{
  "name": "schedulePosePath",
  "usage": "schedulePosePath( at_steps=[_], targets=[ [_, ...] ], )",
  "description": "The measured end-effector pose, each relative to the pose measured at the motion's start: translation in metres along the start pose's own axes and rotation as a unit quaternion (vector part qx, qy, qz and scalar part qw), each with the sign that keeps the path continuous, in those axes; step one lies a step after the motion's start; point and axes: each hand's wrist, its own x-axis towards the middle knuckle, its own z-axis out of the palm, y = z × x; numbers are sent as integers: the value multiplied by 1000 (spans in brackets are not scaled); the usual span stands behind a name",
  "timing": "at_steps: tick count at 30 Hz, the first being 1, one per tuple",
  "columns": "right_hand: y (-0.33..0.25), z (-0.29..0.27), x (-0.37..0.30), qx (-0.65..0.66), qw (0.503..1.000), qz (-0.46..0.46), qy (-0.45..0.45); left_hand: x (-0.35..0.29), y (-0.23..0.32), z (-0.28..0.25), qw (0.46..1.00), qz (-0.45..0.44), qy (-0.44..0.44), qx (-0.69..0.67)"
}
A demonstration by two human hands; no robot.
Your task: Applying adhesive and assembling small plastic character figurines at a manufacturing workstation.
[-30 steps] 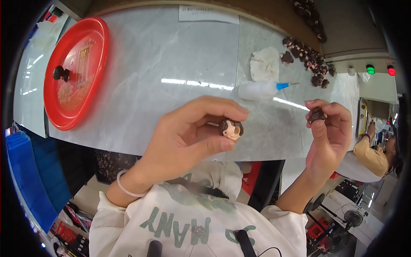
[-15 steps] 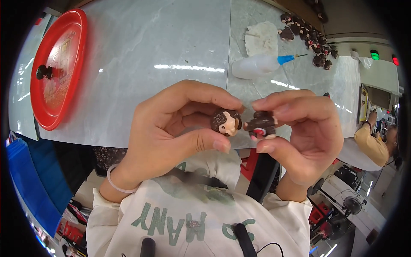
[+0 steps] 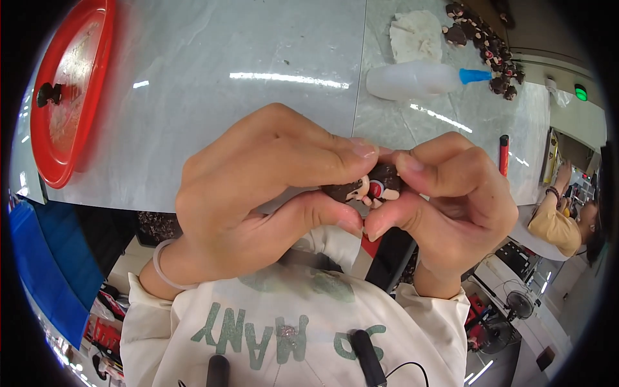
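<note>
Between my fingertips, over the near table edge, two small brown figurine parts meet. My left hand (image 3: 258,184) is closed with thumb and fingers round the figurine head (image 3: 351,191), which has dark textured hair and a pale face. From the other side my right hand (image 3: 458,193) pinches the figurine body (image 3: 387,178), dark brown with a red round patch and pale pink limbs. Head and body touch, and my fingers cover much of both. Whether they are fixed to each other I cannot tell.
A red oval tray (image 3: 102,84) at the left holds a dark figurine piece (image 3: 49,95). Beyond my hands lie a white squeeze bottle (image 3: 412,80) with a blue tip and a white crumpled sheet (image 3: 416,37). Several brown figurine parts (image 3: 496,55) are heaped far right, near a red pen-like stick (image 3: 504,155). Another person (image 3: 560,222) sits right.
My hands have come together, bringing the figurine head and body from slightly apart into contact. The view has shifted a little, and the red stick now shows beside my right hand.
</note>
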Motion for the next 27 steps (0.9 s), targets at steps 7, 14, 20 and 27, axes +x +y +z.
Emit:
schedulePosePath(
  at_steps=[7, 14, 20, 27],
  targets=[
    [4, 0, -6, 72, 996, 57, 11, 3, 4, -4, 999, -12, -30, 21],
    [3, 8, -12, 269, 932, 222, 98, 3, -4, 6, 996, 61, 3, 59],
    [-1, 6, -9, 378, 879, 287, 45, 2, -2, 3, 999, 53, -10, 7],
    [0, 7, -6, 387, 871, 301, 21, 2, -1, 4, 997, 72, -9, 15]
  ],
)
